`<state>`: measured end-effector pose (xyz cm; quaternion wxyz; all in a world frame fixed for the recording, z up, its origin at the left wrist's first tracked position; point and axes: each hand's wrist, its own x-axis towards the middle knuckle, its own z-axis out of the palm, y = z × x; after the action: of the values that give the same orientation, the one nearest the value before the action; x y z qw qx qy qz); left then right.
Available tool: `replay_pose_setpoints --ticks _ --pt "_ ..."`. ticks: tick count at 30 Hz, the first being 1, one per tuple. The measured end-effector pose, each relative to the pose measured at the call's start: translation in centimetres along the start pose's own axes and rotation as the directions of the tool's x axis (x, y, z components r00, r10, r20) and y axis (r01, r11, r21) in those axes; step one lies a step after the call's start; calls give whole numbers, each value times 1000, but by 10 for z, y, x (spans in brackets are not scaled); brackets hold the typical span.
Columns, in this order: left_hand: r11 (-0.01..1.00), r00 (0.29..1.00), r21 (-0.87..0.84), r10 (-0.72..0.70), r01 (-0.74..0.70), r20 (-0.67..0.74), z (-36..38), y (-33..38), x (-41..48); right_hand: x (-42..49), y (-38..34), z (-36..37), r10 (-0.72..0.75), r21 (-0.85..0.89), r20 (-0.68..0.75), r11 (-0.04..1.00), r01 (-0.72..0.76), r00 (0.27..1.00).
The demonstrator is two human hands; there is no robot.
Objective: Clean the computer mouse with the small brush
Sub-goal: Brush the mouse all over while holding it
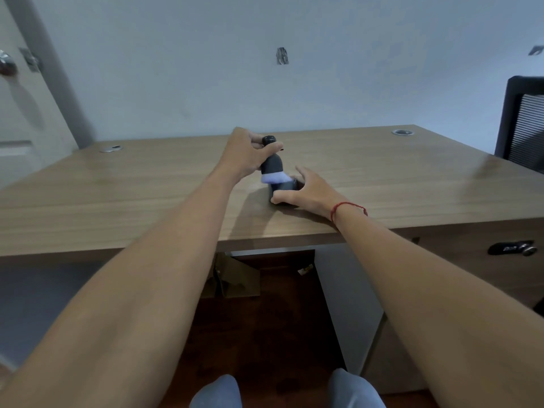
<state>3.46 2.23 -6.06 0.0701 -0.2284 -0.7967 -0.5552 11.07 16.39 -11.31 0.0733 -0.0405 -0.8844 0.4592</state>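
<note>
Brushing step: left hand [250, 151] grips the brush [272, 169] on the mouse [284, 187]; right hand [306, 189] holds the mouse. Next, probably sweep its sides.

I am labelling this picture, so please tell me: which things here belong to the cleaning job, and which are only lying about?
Belong to the job:
- small brush, held in the left hand
- computer mouse, steadied by the right hand
- desk, on which the mouse rests

Only lying about:
- black chair
- cardboard box under the desk
- cable grommets
- door knob

Dark grey brush [271, 164] with pale lilac bristles, black mouse [284, 187], wood-grain desk [147, 195], red wrist string [347, 208]
</note>
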Motion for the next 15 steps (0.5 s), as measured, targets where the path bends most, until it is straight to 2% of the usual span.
replay_pose_setpoints --ticks 4,9,13,15 --pt "997 993 71 48 -40 -107 16 -6 -4 -2 -1 0 4 13 13 1000 -4 1000" --pt "996 996 -85 7 1 91 11 2 -2 -1 -2 0 9 14 24 1000 -10 1000" --pt "993 995 96 81 -75 -64 22 -5 2 -3 -3 0 8 12 36 1000 -8 999" --pt "988 995 142 74 -64 -71 28 -10 -1 -4 -3 0 11 25 34 1000 -12 999"
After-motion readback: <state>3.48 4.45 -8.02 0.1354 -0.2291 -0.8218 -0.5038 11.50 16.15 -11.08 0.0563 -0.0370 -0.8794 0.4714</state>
